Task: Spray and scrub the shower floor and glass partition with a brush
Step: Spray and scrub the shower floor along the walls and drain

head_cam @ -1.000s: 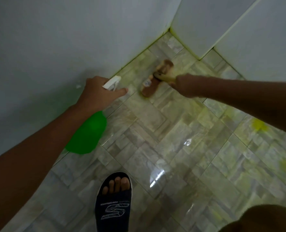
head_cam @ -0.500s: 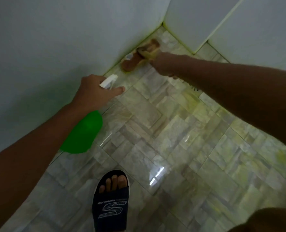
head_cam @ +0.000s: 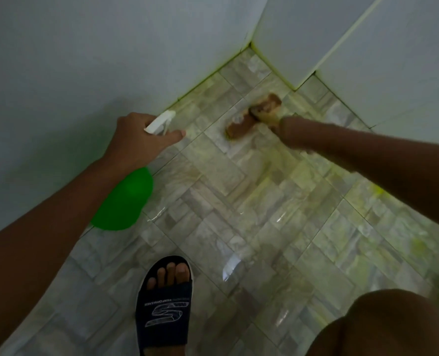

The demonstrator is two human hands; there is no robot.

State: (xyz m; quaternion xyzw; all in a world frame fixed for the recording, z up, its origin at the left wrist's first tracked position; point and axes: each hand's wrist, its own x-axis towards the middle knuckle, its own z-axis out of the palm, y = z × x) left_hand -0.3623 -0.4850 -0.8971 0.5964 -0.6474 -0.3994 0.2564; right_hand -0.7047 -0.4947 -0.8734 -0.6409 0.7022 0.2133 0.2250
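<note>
A brown wooden scrub brush (head_cam: 252, 116) lies bristles-down on the wet tiled shower floor (head_cam: 239, 201) near the far corner. My right hand (head_cam: 290, 133) grips its pale handle from the right; the fingers are blurred. My left hand (head_cam: 138, 140) holds a green spray bottle (head_cam: 124, 201) by its white trigger head (head_cam: 159, 122), index finger stretched forward, nozzle pointing toward the corner. Yellow-green cleaner streaks the tiles and the grout line along the wall.
White walls (head_cam: 84, 60) close the left and back sides, meeting at the corner (head_cam: 250, 44). A pale panel edge (head_cam: 342, 39) runs down at upper right. My foot in a dark slide sandal (head_cam: 165, 301) stands at bottom centre; a knee (head_cam: 383, 327) shows at bottom right.
The brush has moved from against the left wall's base out to the right, onto the floor tiles near the corner. My left hand with the spray bottle has stayed about where it was.
</note>
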